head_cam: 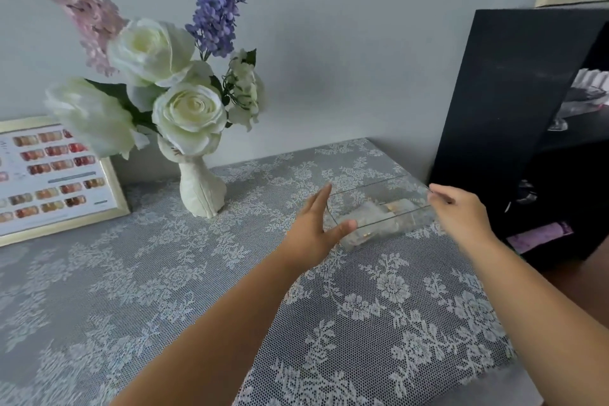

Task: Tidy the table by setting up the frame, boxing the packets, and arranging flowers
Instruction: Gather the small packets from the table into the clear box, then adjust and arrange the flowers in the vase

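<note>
1. The left hand (pixel 316 224) is spread open and flat, fingers together and pointing up and away, thumb stretched out to the right. The palm presses against the left end of a clear box (pixel 379 208), and the thumb lies along its near top edge.
2. The right hand (pixel 459 211) sits at the box's right end, fingers curled in narrow, fingertips pinching the top right corner of the clear wall. How firmly it grips I cannot tell, but it is touching.
3. So the box is bracketed between both hands, resting on the lace tablecloth (pixel 197 290) near the back right of the table, just beside a black cabinet (pixel 504 115).
4. Inside the box, pale packets (pixel 372 217) show through the clear wall, with a glint of gold on them; their detail is blurred.
5. Both forearms reach in from the lower edge, bare, angled up toward the box, the left one crossing the middle of the cloth, the right one coming in from the right side.
6. Over to the left, well apart from the hands, a white vase (pixel 201 188) stands upright holding flowers (pixel 164 76): white roses, a purple spray, a pink spray.
7. At the far left, a gold frame (pixel 113 188) leans back against the wall, showing rows of nail samples.
</note>
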Demonstrator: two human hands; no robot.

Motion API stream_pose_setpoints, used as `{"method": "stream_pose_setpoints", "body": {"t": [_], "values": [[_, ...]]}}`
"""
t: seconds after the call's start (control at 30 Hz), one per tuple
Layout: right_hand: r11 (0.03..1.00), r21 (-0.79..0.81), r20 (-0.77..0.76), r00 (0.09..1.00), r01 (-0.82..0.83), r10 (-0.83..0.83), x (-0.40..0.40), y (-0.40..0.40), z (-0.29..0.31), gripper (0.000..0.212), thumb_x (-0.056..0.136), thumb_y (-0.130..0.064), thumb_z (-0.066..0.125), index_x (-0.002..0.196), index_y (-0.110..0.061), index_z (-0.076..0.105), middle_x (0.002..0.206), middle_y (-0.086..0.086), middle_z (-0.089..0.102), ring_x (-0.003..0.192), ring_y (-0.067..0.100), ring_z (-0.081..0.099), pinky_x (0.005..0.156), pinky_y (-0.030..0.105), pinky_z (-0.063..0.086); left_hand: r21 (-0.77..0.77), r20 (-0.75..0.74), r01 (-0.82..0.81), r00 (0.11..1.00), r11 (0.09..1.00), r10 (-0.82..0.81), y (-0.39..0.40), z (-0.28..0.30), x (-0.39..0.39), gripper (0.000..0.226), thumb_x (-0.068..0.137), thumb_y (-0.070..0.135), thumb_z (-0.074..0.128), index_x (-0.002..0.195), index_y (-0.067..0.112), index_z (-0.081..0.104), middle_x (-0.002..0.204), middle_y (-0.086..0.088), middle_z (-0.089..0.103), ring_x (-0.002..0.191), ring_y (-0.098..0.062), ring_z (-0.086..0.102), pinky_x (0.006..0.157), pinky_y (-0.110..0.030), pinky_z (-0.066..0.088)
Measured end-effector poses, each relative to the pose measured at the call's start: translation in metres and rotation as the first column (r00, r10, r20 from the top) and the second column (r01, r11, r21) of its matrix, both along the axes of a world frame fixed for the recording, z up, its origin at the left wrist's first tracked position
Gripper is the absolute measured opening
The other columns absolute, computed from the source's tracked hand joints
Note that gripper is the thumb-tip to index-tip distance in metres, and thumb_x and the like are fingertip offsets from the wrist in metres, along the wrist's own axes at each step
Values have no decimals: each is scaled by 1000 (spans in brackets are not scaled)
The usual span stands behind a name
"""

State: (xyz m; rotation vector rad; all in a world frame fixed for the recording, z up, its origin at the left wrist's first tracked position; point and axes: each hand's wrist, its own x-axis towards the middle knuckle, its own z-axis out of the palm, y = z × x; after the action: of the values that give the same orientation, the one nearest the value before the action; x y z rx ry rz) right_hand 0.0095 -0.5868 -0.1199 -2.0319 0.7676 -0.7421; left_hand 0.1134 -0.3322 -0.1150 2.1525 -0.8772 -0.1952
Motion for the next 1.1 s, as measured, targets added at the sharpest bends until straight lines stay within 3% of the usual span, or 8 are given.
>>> {"method": "stream_pose_setpoints", "body": {"t": [0.1, 0.3, 0.4, 0.53, 0.7, 0.77, 0.93, 1.1], "values": [[998, -63, 36, 999, 0, 3, 3, 4, 11, 27, 90, -31, 53, 114, -30, 66, 118, 0, 62, 81, 8, 58, 67, 25, 45, -38, 31, -27, 999, 999, 28, 32, 1, 9, 83, 84, 69, 49, 153, 35, 17, 161, 2, 20, 143, -23, 29, 110, -41, 28], [951, -286, 183, 968, -116, 174, 38, 65, 59, 26, 89, -18, 54, 110, -26, 66, 113, 3, 57, 91, 13, 56, 88, 35, 45, -223, 156, -270, 939, 937, 308, 129, 15, 51, 58, 88, 51, 59, 139, 25, 50, 145, 2, 44, 125, -13, 44, 102, -33, 38], [911, -332, 177, 933, -244, 314, 63, 110, 70, 27, 89, -15, 56, 113, -23, 66, 110, -3, 53, 74, -3, 45, 76, 26, 42, -335, -8, -409, 902, 849, 432, 165, 16, 72, 40, 91, 35, 64, 128, 23, 59, 134, -2, 52, 120, -19, 52, 100, -42, 45], [842, -331, 56, 882, -426, 468, 95, 168, 62, 29, 90, -20, 56, 117, -28, 62, 109, -8, 53, 56, 6, 50, 47, 10, 39, -344, -207, -491, 871, 801, 445, 194, 14, 93, 31, 91, 30, 65, 120, 22, 59, 119, 2, 64, 108, -16, 62, 81, -29, 49], [755, -234, -115, 788, -613, 604, 136, 223, 38, 34, 91, -23, 57, 124, -31, 55, 130, -6, 54, 95, 19, 65, 64, 9, 46, -294, -253, -543, 838, 787, 484, 207, 10, 113, 24, 89, 33, 68, 111, 31, 58, 98, 24, 58, 87, 7, 56, 62, -16, 40], [756, -181, -137, 777, -629, 614, 154, 239, 31, 37, 91, -24, 57, 127, -32, 53, 131, -5, 54, 95, 16, 64, 60, 10, 45, -286, -279, -562, 824, 776, 494, 204, 9, 119, 35, 88, 32, 68, 122, 27, 57, 97, 24, 56, 86, 6, 55, 65, -19, 42], [779, -98, -136, 784, -620, 606, 202, 267, 19, 50, 89, -24, 60, 137, -27, 45, 135, 3, 52, 112, 17, 54, 90, 35, 50, -268, -235, -536, 842, 800, 485, 193, 1, 137, 61, 85, 29, 72, 139, 35, 44, 138, 3, 55, 114, -21, 62, 95, -52, 52], [798, -58, -65, 800, -600, 597, 241, 283, 6, 50, 85, -18, 64, 133, -24, 50, 125, 2, 62, 99, 11, 59, 72, 15, 47, -272, -8, -481, 867, 833, 498, 183, -11, 154, 72, 84, 32, 72, 146, 33, 35, 145, -3, 44, 123, -24, 53, 97, -50, 50]]}}
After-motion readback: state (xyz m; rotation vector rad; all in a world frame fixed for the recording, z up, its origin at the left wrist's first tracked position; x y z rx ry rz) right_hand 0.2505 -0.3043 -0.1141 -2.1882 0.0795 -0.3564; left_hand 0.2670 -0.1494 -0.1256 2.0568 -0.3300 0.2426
